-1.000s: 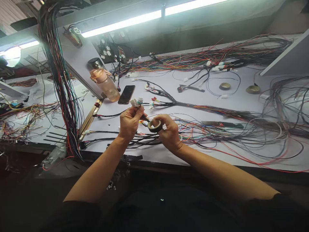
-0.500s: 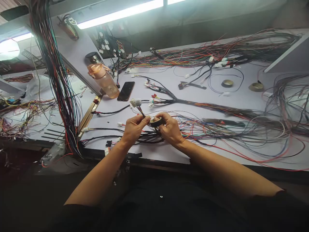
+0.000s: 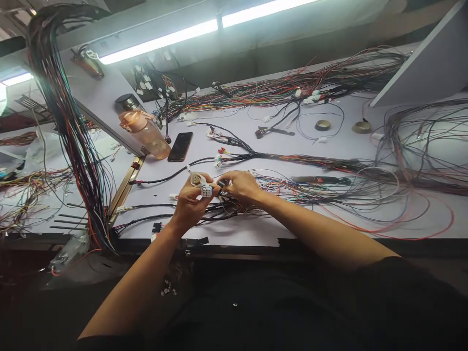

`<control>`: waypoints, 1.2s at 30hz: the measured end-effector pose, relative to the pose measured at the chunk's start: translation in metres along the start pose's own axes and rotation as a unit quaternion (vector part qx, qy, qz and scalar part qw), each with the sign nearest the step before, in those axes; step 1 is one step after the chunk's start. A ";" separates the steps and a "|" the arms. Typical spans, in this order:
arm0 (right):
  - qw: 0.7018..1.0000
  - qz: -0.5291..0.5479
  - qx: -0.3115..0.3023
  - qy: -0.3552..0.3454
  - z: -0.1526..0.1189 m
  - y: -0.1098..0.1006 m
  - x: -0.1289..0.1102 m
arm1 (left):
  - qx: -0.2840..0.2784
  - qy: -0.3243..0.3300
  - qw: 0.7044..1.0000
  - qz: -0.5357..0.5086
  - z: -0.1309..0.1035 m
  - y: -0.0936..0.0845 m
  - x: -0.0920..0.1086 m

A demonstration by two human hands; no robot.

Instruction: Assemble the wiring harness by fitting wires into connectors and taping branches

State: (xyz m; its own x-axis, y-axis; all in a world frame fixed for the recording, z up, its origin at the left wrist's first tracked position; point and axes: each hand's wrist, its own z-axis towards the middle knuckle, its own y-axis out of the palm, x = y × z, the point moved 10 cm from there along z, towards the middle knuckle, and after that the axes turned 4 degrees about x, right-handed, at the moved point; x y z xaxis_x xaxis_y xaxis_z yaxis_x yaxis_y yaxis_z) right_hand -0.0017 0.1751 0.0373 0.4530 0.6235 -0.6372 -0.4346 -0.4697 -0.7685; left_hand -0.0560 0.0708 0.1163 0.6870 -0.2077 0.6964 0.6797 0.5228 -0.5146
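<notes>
My left hand [image 3: 191, 204] is closed around white plug connectors [image 3: 206, 191] at the end of a wire branch, their faces turned toward me. Right beside it, my right hand [image 3: 242, 186] pinches a dark roll of tape [image 3: 221, 184] close behind the connectors. My fingers cover part of the roll and the wires between the hands. Under both hands runs a wire harness [image 3: 234, 207], with black-wrapped branches to the left and loose coloured wires to the right.
A second harness [image 3: 278, 158] lies behind my hands. Further back are a phone [image 3: 180, 146], a bottle [image 3: 144, 131] and two tape rolls [image 3: 322, 125]. A thick wire bundle [image 3: 68, 117] hangs at the left. Dark-handled scissors or a knife-like tool [image 3: 329, 180] rests among wires.
My left hand has turned, so the connectors now face me. The tape roll has tilted and moved close behind them with my right hand. The whole view has shifted a little.
</notes>
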 end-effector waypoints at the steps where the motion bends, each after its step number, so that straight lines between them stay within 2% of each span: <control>1: 0.999 -0.011 -0.038 0.002 0.001 0.005 0.000 | -0.033 0.022 0.999 0.007 0.004 0.005 0.005; 4: 0.995 -0.013 -0.099 -0.006 0.001 0.007 0.001 | -0.118 0.068 0.990 0.038 0.012 0.017 0.014; 6: 0.994 0.016 -0.105 -0.023 -0.004 0.001 0.003 | -0.120 0.084 0.986 0.077 0.017 0.015 0.014; 8: 0.994 0.069 -0.074 -0.052 -0.013 -0.010 0.002 | -0.096 0.098 0.984 0.118 0.022 0.010 0.015; 10: 0.989 0.115 0.004 -0.090 -0.024 -0.026 -0.002 | -0.087 0.113 0.978 0.151 0.024 0.009 0.017; 12: 0.981 0.114 0.074 -0.139 -0.037 -0.036 -0.010 | -0.093 0.123 0.973 0.172 0.026 0.013 0.018; 14: 0.978 0.072 0.103 -0.167 -0.047 -0.033 -0.017 | -0.114 0.133 0.967 0.182 0.029 0.021 0.020; 18: 0.984 -0.029 0.100 -0.143 -0.050 -0.017 -0.015 | -0.152 0.170 0.956 0.184 0.033 0.034 0.025; 20: 0.980 -0.036 0.119 -0.157 -0.054 -0.020 -0.018 | -0.143 0.143 0.963 0.180 0.038 0.032 0.020; 24: 0.956 -0.030 0.187 -0.222 -0.068 -0.038 -0.035 | -0.096 0.014 0.984 0.149 0.044 0.018 -0.002; 27: 0.945 -0.056 0.215 -0.239 -0.069 -0.039 -0.050 | -0.071 -0.046 0.990 0.108 0.040 0.014 -0.012; 33: 0.941 -0.061 0.253 -0.215 -0.058 -0.031 -0.061 | -0.030 -0.130 0.991 -0.005 0.027 0.012 -0.027; 36: 0.951 0.034 0.262 -0.163 -0.057 -0.034 -0.045 | 0.032 -0.157 0.986 -0.034 0.018 0.004 -0.037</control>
State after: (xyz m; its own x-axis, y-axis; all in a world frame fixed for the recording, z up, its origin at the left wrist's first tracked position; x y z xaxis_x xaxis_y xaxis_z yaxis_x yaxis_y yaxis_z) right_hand 0.0371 0.1268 0.0889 0.1824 0.8031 -0.5673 -0.8216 -0.1925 -0.5366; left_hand -0.0836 0.0955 0.0978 0.5200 0.0175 0.8540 0.6964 0.5701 -0.4358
